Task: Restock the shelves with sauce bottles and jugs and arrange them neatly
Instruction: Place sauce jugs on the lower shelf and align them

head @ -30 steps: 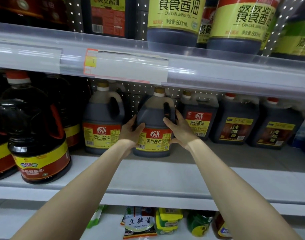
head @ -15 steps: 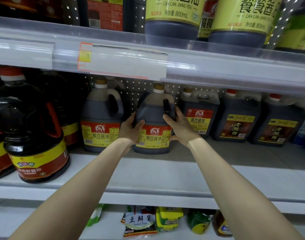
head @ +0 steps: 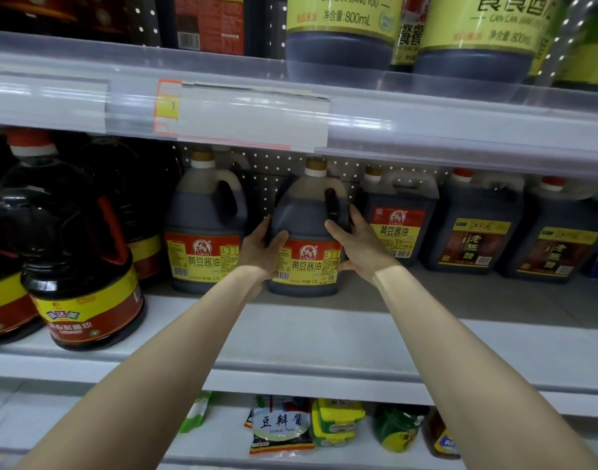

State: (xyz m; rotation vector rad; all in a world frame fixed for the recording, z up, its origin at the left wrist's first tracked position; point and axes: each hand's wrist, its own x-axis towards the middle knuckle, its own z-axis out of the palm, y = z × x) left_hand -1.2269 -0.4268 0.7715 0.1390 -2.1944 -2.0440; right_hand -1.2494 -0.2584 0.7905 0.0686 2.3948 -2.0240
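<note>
On the white metal middle shelf, set back near the pegboard, the dark plastic soy-sauce jug with a gold cap and red-and-yellow label stands upright. It sits between a matching round jug on its left and a squarer dark jug close on its right. Both hands are clamped on it. The left hand wraps the left flank with the thumb across the front, and the right hand cups the right flank just below the moulded handle.

Dark nearly to the shoulder, the jug is probably heavy and will slosh when moved. Its walls look stiff but smooth, so likely slippery under a loose palm. A 2-handed squeeze low on the body suits sliding or turning it. For a lift, 1 hand through the handle and the other under the base seems safer.
</note>
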